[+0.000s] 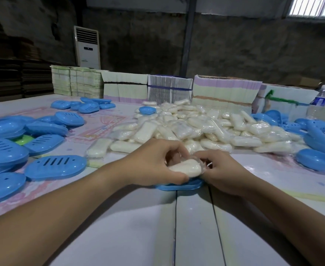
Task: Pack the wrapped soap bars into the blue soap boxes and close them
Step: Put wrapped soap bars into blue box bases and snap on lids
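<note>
A white wrapped soap bar (185,167) lies between my two hands, just above a blue soap box base (179,186) on the table in front of me. My left hand (154,162) curls round the bar's left end, thumb underneath. My right hand (221,169) pinches the bar's right end and its crinkled plastic wrap. The hands hide most of the box base; only its near rim shows. A big heap of wrapped soap bars (202,125) lies behind my hands.
Several blue slotted box lids (55,167) are spread over the left of the table. More blue box halves (315,160) lie at the right. Stacks of flat cartons (223,93) line the far edge. A water bottle (319,100) stands far right.
</note>
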A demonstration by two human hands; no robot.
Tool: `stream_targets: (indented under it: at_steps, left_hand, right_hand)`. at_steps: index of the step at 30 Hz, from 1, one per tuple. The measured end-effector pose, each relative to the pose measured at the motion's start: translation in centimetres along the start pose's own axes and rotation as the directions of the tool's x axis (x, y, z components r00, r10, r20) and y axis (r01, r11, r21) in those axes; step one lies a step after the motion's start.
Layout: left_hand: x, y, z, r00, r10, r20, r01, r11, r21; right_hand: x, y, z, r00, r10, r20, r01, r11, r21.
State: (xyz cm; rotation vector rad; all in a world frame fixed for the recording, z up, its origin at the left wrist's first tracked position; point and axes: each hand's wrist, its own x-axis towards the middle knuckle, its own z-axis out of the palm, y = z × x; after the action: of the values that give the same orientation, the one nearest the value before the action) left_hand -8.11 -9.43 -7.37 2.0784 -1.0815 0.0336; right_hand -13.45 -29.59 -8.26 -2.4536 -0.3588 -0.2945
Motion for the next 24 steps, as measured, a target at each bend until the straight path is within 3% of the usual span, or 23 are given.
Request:
stream_targets:
  at_steps: [7, 15, 20, 24]
  left_hand:
    - [-0.1, -0.6, -1.1, 0.993, -0.04, 0.112, 0.027, 0.993, 0.113]
    - [-0.3, -1.8, -2.1, 0.951, -0.113, 0.287, 0.083, 0.99, 0.115]
    - [-0.2, -1.8, -2.1, 0.963, -0.087, 0.255, 0.061, 0.992, 0.108]
    - [-0.3, -2.1, -2.0, 0.967, -0.099, 0.235, 0.081, 0.993, 0.087]
  right_hand:
    - [0.3, 0.6, -0.4, 0.998, 0.027, 0.057, -0.032, 0.995, 0.095]
    - [-0.3, 0.0, -1.7, 0.978, 0.175, 0.114, -0.204, 0.916, 0.345]
    - [-0.2, 0.0, -2.4, 0.962, 0.236, 0.137, -0.273, 0.841, 0.467]
    - [-0.4, 0.1, -3.1, 0.955, 0.246, 0.166, -0.295, 0.848, 0.44]
